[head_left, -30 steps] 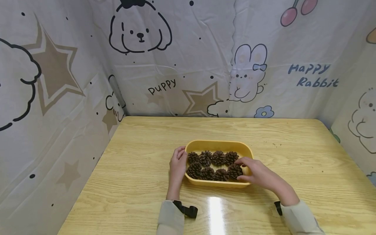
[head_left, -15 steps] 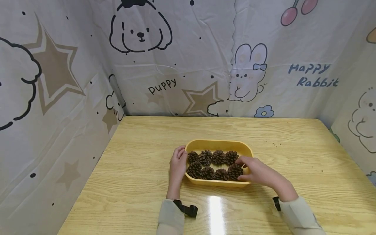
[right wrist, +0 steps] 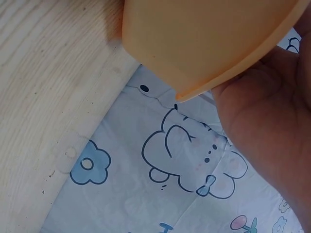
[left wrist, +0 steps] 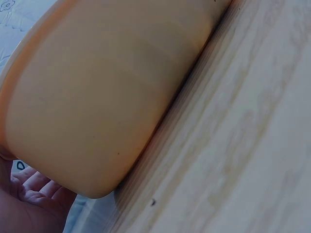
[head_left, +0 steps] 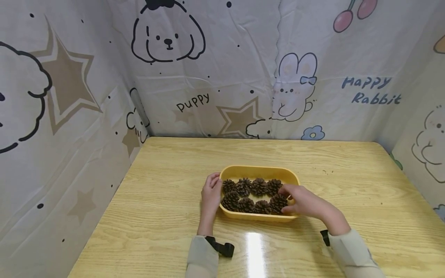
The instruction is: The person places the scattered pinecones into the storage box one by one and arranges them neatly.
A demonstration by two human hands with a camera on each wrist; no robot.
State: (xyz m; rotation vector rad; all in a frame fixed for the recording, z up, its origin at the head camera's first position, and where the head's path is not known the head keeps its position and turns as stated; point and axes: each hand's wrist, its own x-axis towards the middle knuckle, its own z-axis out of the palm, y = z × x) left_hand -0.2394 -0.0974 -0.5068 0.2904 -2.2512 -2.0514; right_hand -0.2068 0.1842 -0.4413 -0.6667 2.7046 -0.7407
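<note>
A yellow plastic tub sits on the table with several brown pine cones in it, set in two rows. My left hand holds the tub's left end, fingers against the outer wall and thumb at the rim; the left wrist view shows these curled fingers beside the tub's wall. Over the right rim reaches my right hand, its fingers and thumb around the front-row pine cone farthest right. In the right wrist view the tub wall hides the fingertips and the cone.
The wooden table runs back to a printed cloth, which also hangs along both sides. Black straps go round the wrists. Near the back-row pine cone at the right are the right fingers.
My right forearm has shifted slightly leftward and the right fingers sit a little closer about the pine cone. The left hand and the tub stay in place.
</note>
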